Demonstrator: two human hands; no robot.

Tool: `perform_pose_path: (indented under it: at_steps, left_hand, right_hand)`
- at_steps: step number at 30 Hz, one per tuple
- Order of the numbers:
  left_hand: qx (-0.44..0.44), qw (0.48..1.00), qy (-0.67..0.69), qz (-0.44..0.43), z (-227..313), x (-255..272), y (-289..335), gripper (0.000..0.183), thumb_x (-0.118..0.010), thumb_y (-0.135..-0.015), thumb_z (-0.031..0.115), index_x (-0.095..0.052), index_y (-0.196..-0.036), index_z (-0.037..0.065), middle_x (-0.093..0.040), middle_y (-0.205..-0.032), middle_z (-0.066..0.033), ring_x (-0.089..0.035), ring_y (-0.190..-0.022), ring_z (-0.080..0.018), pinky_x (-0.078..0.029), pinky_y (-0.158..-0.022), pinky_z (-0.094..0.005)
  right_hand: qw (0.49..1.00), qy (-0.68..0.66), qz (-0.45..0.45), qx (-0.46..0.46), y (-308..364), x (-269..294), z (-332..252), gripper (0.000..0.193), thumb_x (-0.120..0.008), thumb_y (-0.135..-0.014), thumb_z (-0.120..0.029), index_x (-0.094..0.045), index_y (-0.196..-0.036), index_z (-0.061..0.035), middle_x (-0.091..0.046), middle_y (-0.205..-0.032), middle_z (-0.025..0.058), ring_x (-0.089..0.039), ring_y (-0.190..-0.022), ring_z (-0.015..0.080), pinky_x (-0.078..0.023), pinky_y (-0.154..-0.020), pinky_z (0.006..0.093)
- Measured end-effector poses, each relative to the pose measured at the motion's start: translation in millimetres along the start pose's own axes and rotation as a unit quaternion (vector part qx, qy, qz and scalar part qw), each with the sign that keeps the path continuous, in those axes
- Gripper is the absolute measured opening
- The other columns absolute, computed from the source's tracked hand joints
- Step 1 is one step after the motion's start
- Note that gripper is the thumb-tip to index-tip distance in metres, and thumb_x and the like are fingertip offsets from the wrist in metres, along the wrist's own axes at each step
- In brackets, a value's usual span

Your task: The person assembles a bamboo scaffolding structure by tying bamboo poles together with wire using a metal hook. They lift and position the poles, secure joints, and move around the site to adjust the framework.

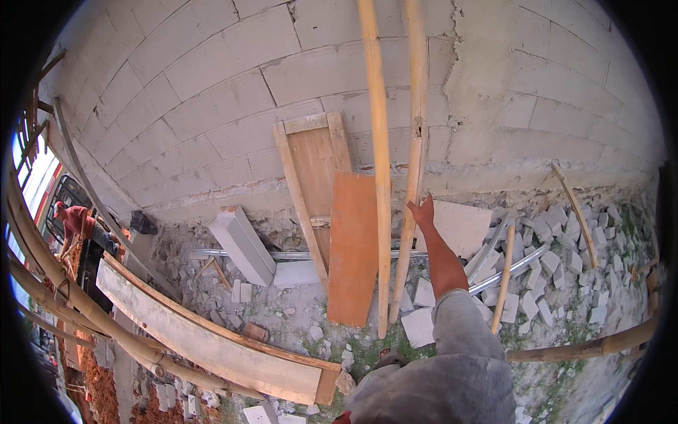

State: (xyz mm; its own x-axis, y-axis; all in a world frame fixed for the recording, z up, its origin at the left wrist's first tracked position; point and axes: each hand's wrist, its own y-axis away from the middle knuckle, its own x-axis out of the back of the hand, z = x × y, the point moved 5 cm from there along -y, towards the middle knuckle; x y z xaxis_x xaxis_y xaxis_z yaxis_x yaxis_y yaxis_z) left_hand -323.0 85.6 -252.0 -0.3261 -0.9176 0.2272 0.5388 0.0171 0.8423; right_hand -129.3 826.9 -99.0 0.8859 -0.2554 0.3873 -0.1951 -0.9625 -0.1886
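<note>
Right hand [422, 210] touches bamboo pole [417, 127] (leaning upright).

Two bamboo poles [381, 177] lean (on the wall), one orange board [353, 247].

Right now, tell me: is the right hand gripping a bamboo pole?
No, the right hand is open beside the bamboo pole, fingers spread, not wrapped around it.
</note>
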Motion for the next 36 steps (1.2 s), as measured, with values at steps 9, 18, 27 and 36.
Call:
perform_pose_path:
  at_steps: [9,18,27,36]
  left_hand:
    - [0.027,0.999,0.031,0.033,-5.5,-33.9,9.5,0.030,-0.057,-0.088,0.035,-0.047,-0.070,0.013,-0.036,-0.054,-0.0010,-0.037,-0.042,-0.0148,-0.030,-0.039,-0.0287]
    - [0.057,0.993,0.069,0.071,-31.3,-24.2,24.5,0.033,-0.056,-0.089,0.038,-0.043,-0.069,0.015,-0.031,-0.054,0.0000,-0.034,-0.042,-0.0155,-0.030,-0.039,-0.0295]
    - [0.164,0.943,0.219,0.191,-203.5,111.2,86.5,0.036,-0.055,-0.090,0.041,-0.039,-0.069,0.017,-0.027,-0.054,0.0009,-0.032,-0.042,-0.0162,-0.030,-0.039,-0.0304]
    - [0.135,0.861,0.375,0.317,-262.0,207.4,139.4,0.033,-0.057,-0.088,0.042,-0.044,-0.073,0.016,-0.030,-0.051,0.0013,-0.032,-0.035,-0.0164,-0.029,-0.035,-0.0327]
  right_hand:
    - [0.996,-0.071,0.054,-0.014,-16.6,-13.4,-44.1,0.065,-0.079,-0.068,-0.022,-0.045,-0.119,-0.0015,-0.063,-0.101,0.0251,-0.061,-0.096,0.0413,-0.048,-0.083,0.0458]
    - [0.996,-0.057,0.069,0.013,-23.4,-16.0,-38.9,0.056,-0.078,-0.067,-0.022,-0.050,-0.110,-0.0004,-0.065,-0.090,0.0255,-0.064,-0.087,0.0417,-0.050,-0.074,0.0464]
    - [0.989,-0.133,0.001,0.064,30.6,22.2,-54.6,0.052,-0.078,-0.067,-0.020,-0.054,-0.107,0.0022,-0.066,-0.090,0.0181,-0.065,-0.084,0.0306,-0.050,-0.075,0.0382]
    - [0.942,-0.259,-0.193,0.096,189.9,53.3,-137.3,0.027,-0.070,-0.074,0.003,-0.055,-0.097,0.0040,-0.064,-0.092,0.0120,-0.061,-0.084,0.0199,-0.050,-0.080,0.0333]
